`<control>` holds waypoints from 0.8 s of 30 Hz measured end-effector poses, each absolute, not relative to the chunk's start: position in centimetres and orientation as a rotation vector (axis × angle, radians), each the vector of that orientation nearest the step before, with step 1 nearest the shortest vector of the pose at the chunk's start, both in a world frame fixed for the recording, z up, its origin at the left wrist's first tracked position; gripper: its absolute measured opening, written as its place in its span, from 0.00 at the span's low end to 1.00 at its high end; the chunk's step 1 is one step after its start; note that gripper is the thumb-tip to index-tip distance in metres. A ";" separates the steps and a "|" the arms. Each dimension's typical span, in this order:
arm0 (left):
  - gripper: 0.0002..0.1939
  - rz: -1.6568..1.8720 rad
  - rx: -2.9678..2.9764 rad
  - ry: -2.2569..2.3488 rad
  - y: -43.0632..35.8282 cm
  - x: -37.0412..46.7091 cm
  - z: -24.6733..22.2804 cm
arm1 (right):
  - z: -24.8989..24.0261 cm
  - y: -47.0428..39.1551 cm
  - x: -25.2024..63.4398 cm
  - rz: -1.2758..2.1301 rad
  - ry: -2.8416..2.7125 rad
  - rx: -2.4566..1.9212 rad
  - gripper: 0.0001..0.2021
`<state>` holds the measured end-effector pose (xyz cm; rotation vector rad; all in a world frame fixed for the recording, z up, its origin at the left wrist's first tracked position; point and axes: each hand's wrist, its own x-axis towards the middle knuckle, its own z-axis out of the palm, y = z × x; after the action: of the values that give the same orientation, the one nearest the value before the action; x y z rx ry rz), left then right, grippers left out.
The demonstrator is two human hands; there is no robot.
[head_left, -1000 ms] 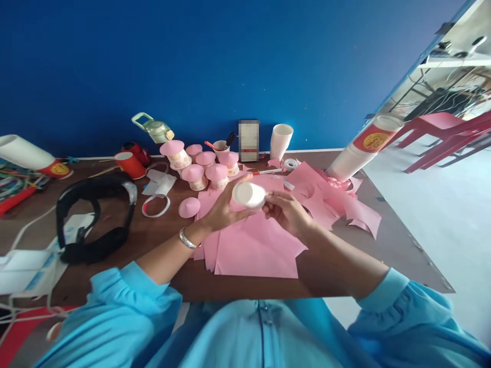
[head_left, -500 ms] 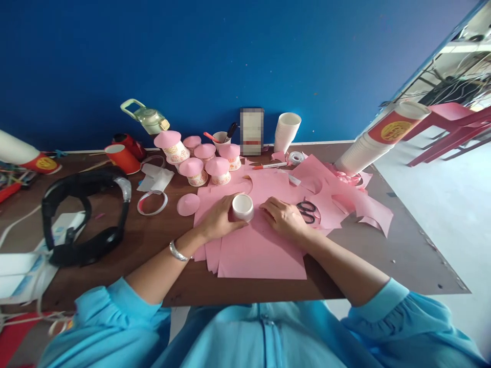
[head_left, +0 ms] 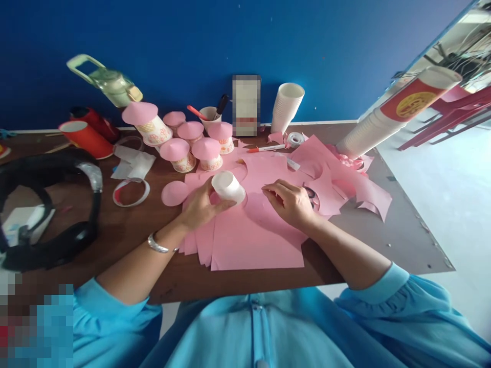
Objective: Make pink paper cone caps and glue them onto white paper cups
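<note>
My left hand [head_left: 201, 207] is closed around a white paper cup [head_left: 229, 187], thumb at the front and fingers behind it. The cup is tilted to the left above a stack of pink paper sheets [head_left: 257, 245]. Over the right part of the stack, my right hand [head_left: 290, 203] is raised with its fingers curled and the tips pinched. Whatever may be in that pinch is too small to make out. Black-handled scissors [head_left: 311, 197] lie just right of this hand, partly hidden by it.
Several patterned cups with pink cone roofs [head_left: 174, 151] stand at the back left, beside a pink cone [head_left: 174, 193]. Behind are a marker cup [head_left: 210, 115], a phone [head_left: 246, 105] and stacked white cups [head_left: 286, 107]. Tape rolls [head_left: 131, 192], paper scraps and a black neck-worn device [head_left: 49, 204] lie around.
My left hand has lifted and tipped the cup, which stood upright on the pink paper before. My right hand has come up off the paper. The camera view has shifted too.
</note>
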<state>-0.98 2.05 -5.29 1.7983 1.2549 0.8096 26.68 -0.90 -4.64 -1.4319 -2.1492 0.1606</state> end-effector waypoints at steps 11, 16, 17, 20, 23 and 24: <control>0.32 0.779 1.813 1.288 2.0 -1.0 -5.2 | -4.0 -0.7 26.8 0.251 -2.142 -1.497 0.12; 0.30 0.743 1.818 1.320 2.0 -1.0 -5.0 | -1.2 1.1 26.8 0.150 -2.449 -1.526 0.10; 0.31 0.743 1.825 1.319 2.0 -1.0 -5.0 | -0.6 2.0 26.8 0.078 -2.524 -1.560 0.11; 0.33 0.719 1.837 1.342 1.8 -0.9 -4.7 | 0.6 5.6 26.8 -0.201 -2.607 -1.838 0.20; 0.34 0.725 1.826 1.331 1.6 -0.6 -4.2 | 0.8 9.2 26.5 -0.251 -2.601 -1.912 0.23; 0.33 0.747 1.836 1.315 1.6 -0.5 -4.1 | 0.7 10.1 26.3 -0.252 -2.604 -1.921 0.22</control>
<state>-0.48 1.59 -4.14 1.8360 1.3149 0.7471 26.32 10.14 0.70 -1.9207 -2.6041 -0.2524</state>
